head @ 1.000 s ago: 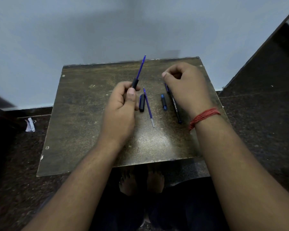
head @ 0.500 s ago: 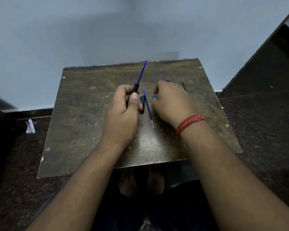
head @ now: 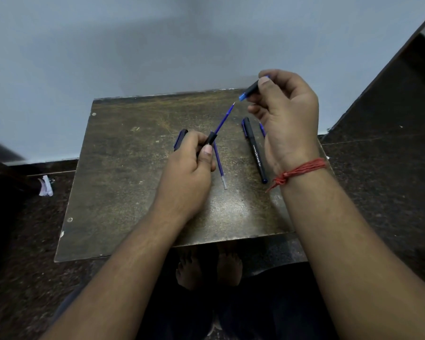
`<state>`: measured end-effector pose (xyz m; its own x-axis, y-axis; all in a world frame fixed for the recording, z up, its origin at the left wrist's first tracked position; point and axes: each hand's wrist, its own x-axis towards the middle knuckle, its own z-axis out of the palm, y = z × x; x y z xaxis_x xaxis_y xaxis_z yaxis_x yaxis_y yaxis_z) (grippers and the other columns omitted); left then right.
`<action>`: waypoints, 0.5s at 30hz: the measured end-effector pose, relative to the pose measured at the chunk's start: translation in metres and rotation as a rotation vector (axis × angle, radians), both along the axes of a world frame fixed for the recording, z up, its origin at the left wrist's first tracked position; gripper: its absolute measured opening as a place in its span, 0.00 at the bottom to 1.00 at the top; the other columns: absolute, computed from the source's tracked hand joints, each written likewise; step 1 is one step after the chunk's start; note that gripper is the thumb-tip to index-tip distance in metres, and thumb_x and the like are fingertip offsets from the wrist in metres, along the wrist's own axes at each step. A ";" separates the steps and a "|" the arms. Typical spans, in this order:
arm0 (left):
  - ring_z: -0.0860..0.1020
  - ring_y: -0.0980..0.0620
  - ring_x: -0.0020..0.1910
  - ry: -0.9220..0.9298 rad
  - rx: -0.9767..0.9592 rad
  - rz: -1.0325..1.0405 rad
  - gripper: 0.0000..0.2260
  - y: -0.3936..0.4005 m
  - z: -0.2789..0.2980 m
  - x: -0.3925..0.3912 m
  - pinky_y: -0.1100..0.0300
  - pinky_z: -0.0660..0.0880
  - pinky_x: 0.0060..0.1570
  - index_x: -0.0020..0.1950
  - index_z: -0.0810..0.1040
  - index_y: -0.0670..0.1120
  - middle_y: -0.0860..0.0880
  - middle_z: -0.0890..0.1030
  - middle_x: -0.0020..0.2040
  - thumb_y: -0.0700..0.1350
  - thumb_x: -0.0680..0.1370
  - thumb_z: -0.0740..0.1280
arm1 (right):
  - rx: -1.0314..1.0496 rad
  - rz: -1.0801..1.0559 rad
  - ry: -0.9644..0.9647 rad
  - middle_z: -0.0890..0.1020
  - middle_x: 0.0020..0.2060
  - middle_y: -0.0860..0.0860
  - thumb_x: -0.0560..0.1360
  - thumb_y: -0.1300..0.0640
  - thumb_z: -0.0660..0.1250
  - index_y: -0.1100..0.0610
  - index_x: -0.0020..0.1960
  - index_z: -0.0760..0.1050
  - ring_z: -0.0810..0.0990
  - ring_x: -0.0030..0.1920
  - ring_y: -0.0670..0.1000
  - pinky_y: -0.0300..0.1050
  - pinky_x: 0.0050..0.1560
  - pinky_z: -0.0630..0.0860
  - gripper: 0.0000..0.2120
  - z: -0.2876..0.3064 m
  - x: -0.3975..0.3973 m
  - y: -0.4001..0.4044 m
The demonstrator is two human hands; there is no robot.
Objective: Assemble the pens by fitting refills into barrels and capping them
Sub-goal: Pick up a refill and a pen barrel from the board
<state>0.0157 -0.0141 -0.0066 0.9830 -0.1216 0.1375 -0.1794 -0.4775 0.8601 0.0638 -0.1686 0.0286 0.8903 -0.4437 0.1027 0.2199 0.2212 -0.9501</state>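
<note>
My left hand (head: 190,165) grips a black barrel (head: 210,139) with a blue refill (head: 225,118) sticking out of it, tip pointing up and right. My right hand (head: 286,114) is raised above the table's far right and pinches a short black and blue pen piece (head: 250,91), its blue end just beyond the refill tip, apart from it. A loose blue refill (head: 219,165) lies on the table (head: 123,182) beside my left hand. An assembled black pen (head: 254,149) lies further right. A pen cap (head: 180,138) peeks out behind my left hand.
A blue part (head: 262,128) shows partly under my right hand. The small brown table stands against a pale wall, with dark floor around it. A scrap of paper (head: 46,186) lies on the floor at left. My bare feet (head: 209,268) are under the table's near edge.
My right hand picked up the short black and blue piece from the table and lifted it up and right, near the refill tip. My left hand tilted the barrel and refill to the right.
</note>
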 end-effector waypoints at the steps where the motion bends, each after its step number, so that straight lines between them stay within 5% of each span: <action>1: 0.73 0.60 0.35 -0.001 0.006 -0.001 0.06 0.000 0.000 0.000 0.70 0.66 0.35 0.54 0.74 0.48 0.52 0.78 0.38 0.42 0.84 0.59 | -0.025 0.007 0.004 0.83 0.38 0.53 0.78 0.65 0.66 0.59 0.49 0.78 0.82 0.37 0.49 0.43 0.38 0.77 0.03 -0.001 0.000 0.000; 15: 0.73 0.63 0.34 0.029 -0.009 0.003 0.06 0.001 0.001 0.000 0.72 0.67 0.34 0.54 0.74 0.49 0.55 0.77 0.37 0.42 0.85 0.58 | -0.175 0.165 0.056 0.83 0.40 0.53 0.77 0.66 0.65 0.60 0.49 0.79 0.83 0.40 0.50 0.45 0.41 0.79 0.06 -0.003 -0.002 0.004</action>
<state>0.0161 -0.0133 -0.0057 0.9870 -0.1179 0.1096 -0.1527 -0.4698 0.8695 0.0614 -0.1647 0.0254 0.9557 -0.2715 0.1136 0.1404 0.0813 -0.9868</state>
